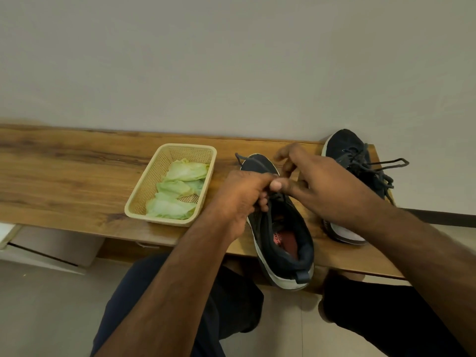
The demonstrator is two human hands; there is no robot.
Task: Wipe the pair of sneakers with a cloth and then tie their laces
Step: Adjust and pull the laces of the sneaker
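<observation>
On the wooden bench (77,176), the near dark knit sneaker with white sole (283,235) sits heel toward the person. The left hand (239,199) pinches its dark lace (257,162); the right hand (322,181) spreads its fingers loosely over the tongue. Beyond lie the second dark sneaker (347,153) and a beige plastic basket (146,184) of green cloths (180,184).

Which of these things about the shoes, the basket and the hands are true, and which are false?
1. Both hands work at the near sneaker. True.
2. The basket holds red socks. False: it holds green cloths.
3. The far sneaker has loose laces trailing out. True.
4. The basket sits right of both sneakers. False: it sits to their left.
5. The left hand has a pinching grip on a lace. True.
</observation>
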